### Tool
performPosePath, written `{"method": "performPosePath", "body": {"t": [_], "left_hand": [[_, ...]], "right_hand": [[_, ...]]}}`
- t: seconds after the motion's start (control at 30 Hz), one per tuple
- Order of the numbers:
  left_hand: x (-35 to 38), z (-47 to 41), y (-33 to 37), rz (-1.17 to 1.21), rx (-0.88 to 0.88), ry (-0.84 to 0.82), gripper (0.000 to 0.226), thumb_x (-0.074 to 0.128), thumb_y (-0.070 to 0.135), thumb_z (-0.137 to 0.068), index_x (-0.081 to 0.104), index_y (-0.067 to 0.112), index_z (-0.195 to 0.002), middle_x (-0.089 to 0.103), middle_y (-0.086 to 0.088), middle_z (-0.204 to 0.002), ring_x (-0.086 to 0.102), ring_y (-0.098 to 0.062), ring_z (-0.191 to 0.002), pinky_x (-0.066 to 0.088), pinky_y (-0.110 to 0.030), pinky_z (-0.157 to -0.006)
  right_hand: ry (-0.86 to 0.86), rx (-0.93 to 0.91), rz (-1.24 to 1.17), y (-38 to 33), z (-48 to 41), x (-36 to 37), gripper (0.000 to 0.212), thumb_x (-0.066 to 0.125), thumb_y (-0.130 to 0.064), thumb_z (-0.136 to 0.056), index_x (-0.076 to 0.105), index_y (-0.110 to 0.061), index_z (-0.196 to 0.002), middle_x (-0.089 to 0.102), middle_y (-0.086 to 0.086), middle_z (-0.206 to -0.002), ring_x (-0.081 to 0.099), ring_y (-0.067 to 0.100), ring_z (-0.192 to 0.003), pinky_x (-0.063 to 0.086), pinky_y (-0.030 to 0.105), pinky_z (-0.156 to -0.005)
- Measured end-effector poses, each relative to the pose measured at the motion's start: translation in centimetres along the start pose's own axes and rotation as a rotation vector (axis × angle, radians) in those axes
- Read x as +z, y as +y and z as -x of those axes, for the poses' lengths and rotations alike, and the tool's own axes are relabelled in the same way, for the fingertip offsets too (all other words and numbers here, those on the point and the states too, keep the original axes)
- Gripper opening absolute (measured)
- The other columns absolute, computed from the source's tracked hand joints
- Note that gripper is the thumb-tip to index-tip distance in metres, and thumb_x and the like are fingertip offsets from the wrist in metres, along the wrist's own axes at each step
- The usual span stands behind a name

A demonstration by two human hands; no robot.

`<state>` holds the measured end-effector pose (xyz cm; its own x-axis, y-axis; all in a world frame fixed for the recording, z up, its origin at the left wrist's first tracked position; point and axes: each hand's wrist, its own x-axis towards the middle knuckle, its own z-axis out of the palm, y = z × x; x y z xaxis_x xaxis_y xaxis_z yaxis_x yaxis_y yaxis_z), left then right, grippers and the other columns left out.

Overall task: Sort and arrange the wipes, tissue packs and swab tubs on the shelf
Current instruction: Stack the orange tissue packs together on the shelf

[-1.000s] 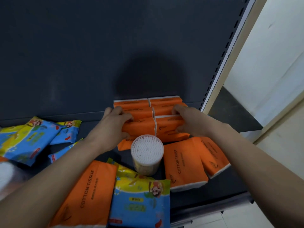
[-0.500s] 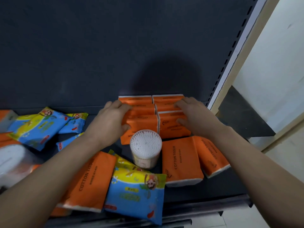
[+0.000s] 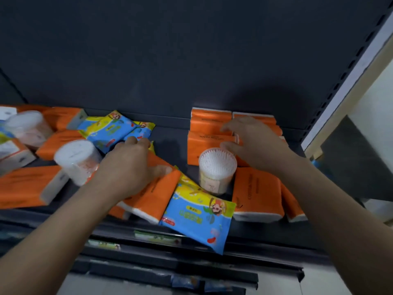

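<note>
Orange tissue packs [image 3: 209, 124] are stacked at the back right of the dark shelf [image 3: 170, 145]. My right hand [image 3: 253, 143] hovers over them with loosely bent fingers, just above a swab tub [image 3: 217, 169] that stands upright in front of the stack. My left hand [image 3: 131, 165] lies with spread fingers on a slanted orange tissue pack [image 3: 157, 192] in the middle. A blue and yellow wipes pack [image 3: 200, 216] hangs over the shelf's front edge. More wipes packs [image 3: 108, 128] lie behind the left hand.
Two more swab tubs [image 3: 78, 160] [image 3: 27, 126] and several orange packs [image 3: 25, 186] are scattered on the left. Two orange packs [image 3: 257, 194] lie at the front right. A perforated upright [image 3: 344, 81] bounds the shelf on the right, with a lower shelf edge [image 3: 170, 262] below.
My left hand left the orange stack and moved left and forward onto the slanted pack. My right hand lifted off the stack. The view swung left, revealing more scattered items.
</note>
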<state>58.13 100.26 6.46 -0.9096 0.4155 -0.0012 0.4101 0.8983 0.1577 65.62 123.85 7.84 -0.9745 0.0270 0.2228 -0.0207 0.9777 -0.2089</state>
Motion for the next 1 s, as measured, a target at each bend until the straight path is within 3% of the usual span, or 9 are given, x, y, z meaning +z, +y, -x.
{"method": "performPosePath", "body": {"t": [0.1, 0.23, 0.43, 0.53, 0.63, 0.87, 1.0], "left_hand": [[0.3, 1.3, -0.2, -0.117, -0.05, -0.106, 0.081, 0.058, 0.068, -0.071, 0.042, 0.008, -0.123, 0.047, -0.015, -0.125, 0.046, -0.033, -0.116, 0.04, -0.038, -0.088], [0.7, 2.4, -0.6, -0.086, -0.043, -0.15, 0.073, 0.066, 0.06, -0.072, 0.04, 0.006, -0.116, 0.05, -0.016, -0.12, 0.051, -0.033, -0.11, 0.041, -0.036, -0.082], [1.1, 3.7, -1.0, 0.184, 0.112, 0.031, 0.069, 0.074, 0.028, -0.075, 0.034, 0.011, -0.129, 0.04, -0.017, -0.122, 0.053, -0.042, -0.101, 0.04, -0.04, -0.078], [1.1, 4.5, -1.5, 0.267, 0.184, 0.108, 0.059, 0.073, 0.02, -0.076, 0.039, 0.009, -0.123, 0.04, -0.016, -0.122, 0.053, -0.041, -0.097, 0.034, -0.034, -0.071], [1.2, 5.1, -1.8, 0.328, 0.224, 0.135, 0.057, 0.073, 0.019, -0.077, 0.042, 0.008, -0.124, 0.04, -0.013, -0.122, 0.053, -0.035, -0.096, 0.033, -0.03, -0.071], [1.0, 6.2, -2.1, 0.384, 0.267, 0.202, 0.058, 0.074, 0.019, -0.076, 0.045, 0.013, -0.127, 0.042, -0.007, -0.12, 0.052, -0.028, -0.101, 0.038, -0.031, -0.078], [0.5, 6.2, -1.6, 0.388, 0.234, 0.236, 0.056, 0.073, 0.018, -0.076, 0.046, 0.015, -0.126, 0.042, -0.008, -0.121, 0.053, -0.029, -0.1, 0.037, -0.031, -0.077]], "right_hand": [[0.015, 0.056, 0.0, -0.8, 1.4, 0.2, 0.042, 0.058, -0.034, -0.09, 0.052, -0.019, -0.129, 0.051, 0.0, -0.133, 0.041, 0.018, -0.126, 0.03, 0.028, -0.101], [0.031, 0.241, 0.035, -1.6, 4.2, 0.3, 0.046, 0.057, -0.04, -0.09, 0.051, -0.016, -0.128, 0.052, 0.005, -0.129, 0.042, 0.023, -0.122, 0.038, 0.036, -0.098], [-0.129, 0.693, 0.205, -2.9, 9.2, 1.7, 0.072, 0.051, -0.059, -0.085, 0.041, -0.003, -0.129, 0.043, 0.023, -0.13, 0.04, 0.038, -0.122, 0.036, 0.041, -0.098], [-0.145, 0.859, 0.056, -4.1, 10.3, 2.8, 0.078, 0.057, -0.059, -0.082, 0.034, -0.003, -0.131, 0.044, 0.025, -0.129, 0.049, 0.038, -0.114, 0.041, 0.038, -0.082], [-0.079, 0.917, 0.002, -4.7, 10.3, 3.8, 0.069, 0.06, -0.052, -0.084, 0.034, -0.003, -0.125, 0.054, 0.022, -0.117, 0.055, 0.037, -0.104, 0.037, 0.035, -0.068], [0.104, 0.944, -0.164, -4.7, 9.8, 3.6, 0.056, 0.064, -0.025, -0.087, 0.031, -0.006, -0.129, 0.045, 0.023, -0.125, 0.053, 0.039, -0.106, 0.036, 0.036, -0.072], [0.15, 0.853, -0.088, -4.4, 9.7, 2.3, 0.044, 0.059, -0.02, -0.088, 0.037, -0.003, -0.122, 0.043, 0.02, -0.124, 0.053, 0.036, -0.103, 0.034, 0.034, -0.071]]}}
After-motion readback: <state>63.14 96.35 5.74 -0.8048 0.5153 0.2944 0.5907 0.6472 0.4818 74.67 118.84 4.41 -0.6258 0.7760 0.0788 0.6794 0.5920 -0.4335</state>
